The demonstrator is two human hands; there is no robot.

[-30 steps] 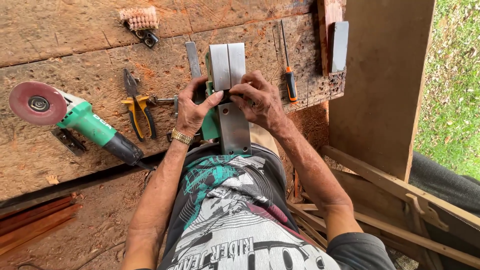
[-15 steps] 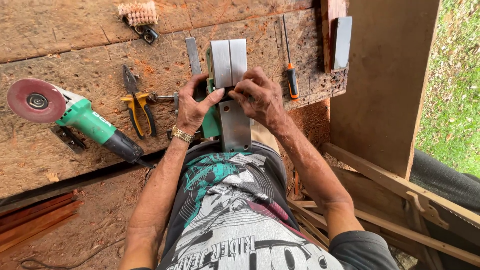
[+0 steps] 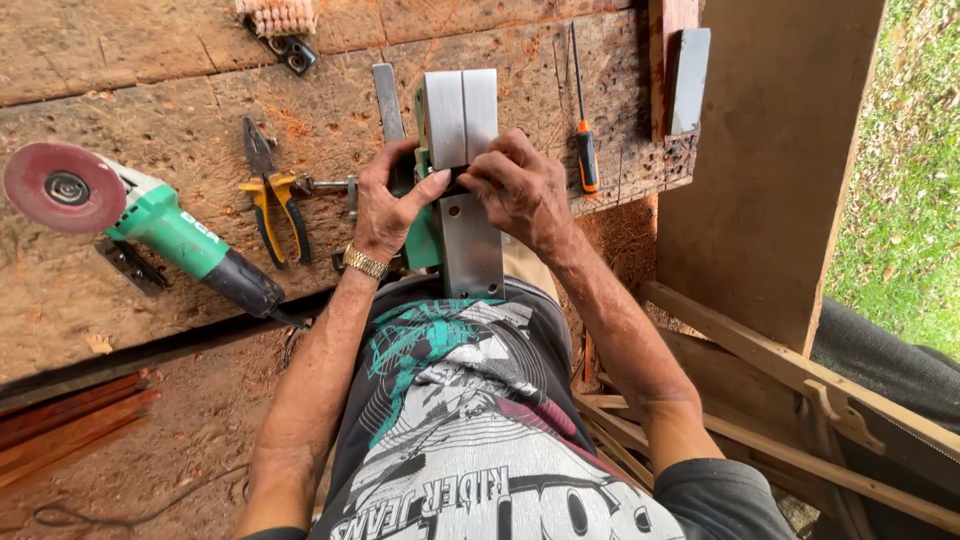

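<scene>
I pinch the planer [image 3: 462, 180] at its blade slot with both hands' fingers [image 3: 428, 185], bracing it steadily, pliers [image 3: 276, 200] left of it.

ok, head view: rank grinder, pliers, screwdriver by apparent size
1. grinder, clearly largest.
2. and 3. pliers and screwdriver: similar length; the pliers look wider, the screwdriver thinner. Too close to rank firmly. All lie on the same bench.

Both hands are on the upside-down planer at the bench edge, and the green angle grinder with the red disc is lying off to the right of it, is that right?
Not quite. Both the left hand and the right hand are on the upturned planer at the bench edge, but the green angle grinder with the red disc lies to the left of it, not the right. The head view shows this.
</scene>
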